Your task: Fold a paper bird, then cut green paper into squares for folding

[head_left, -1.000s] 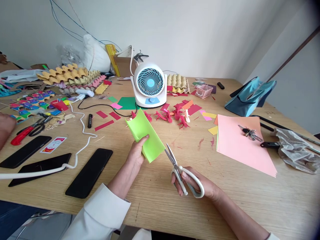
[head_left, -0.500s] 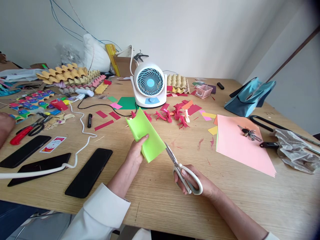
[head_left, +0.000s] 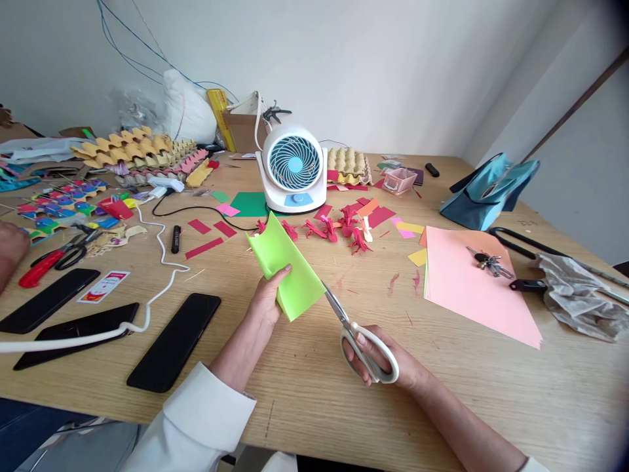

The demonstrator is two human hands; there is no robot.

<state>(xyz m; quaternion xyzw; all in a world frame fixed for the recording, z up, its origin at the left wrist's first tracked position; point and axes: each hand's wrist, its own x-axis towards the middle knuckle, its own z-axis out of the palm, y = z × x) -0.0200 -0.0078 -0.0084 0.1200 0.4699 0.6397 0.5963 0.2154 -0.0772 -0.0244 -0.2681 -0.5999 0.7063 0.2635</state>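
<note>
My left hand [head_left: 269,295] grips a bent sheet of lime green paper [head_left: 289,272] by its lower left part, with the thumb on top. To the right, my right hand [head_left: 381,357] is closed round the handles of white-handled scissors [head_left: 339,309]. The scissors' blades look nearly closed, and their tips meet the right corner of the green paper. Beyond the paper lie folded red paper pieces [head_left: 348,223] and flat red strips [head_left: 204,249] on the wooden table [head_left: 304,406].
A white fan [head_left: 295,164] stands at the back centre. Pink sheets [head_left: 476,295] with keys [head_left: 491,264] lie at right. Three black phones [head_left: 171,344], a marker [head_left: 175,239] and red-handled scissors [head_left: 42,269] are at left, near another person's hand [head_left: 10,249].
The scissors' blades have come closer together at the paper's right corner. Both hands have stayed almost in place.
</note>
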